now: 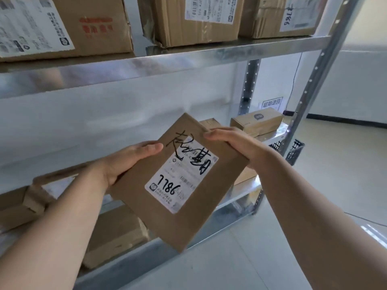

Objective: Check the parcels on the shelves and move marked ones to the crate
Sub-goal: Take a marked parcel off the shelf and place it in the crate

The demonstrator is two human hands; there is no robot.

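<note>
A flat brown cardboard parcel (159,210) is held tilted in front of the metal shelving, its face toward me. Its white label reads 7786 and black marker characters are scrawled across the label and the cardboard. My left hand (127,162) grips the parcel's left edge with the thumb on top. Over the far right corner, my right hand (234,143) holds it from above. A black lattice crate (293,150) shows partly behind the right shelf post, on the floor.
Three labelled boxes stand on the upper shelf (188,59); the rightmost (280,15) bears handwritten digits. More boxes lie on the lower shelves, including a small one (256,121) at the far right. Grey floor stretches to the right of the rack.
</note>
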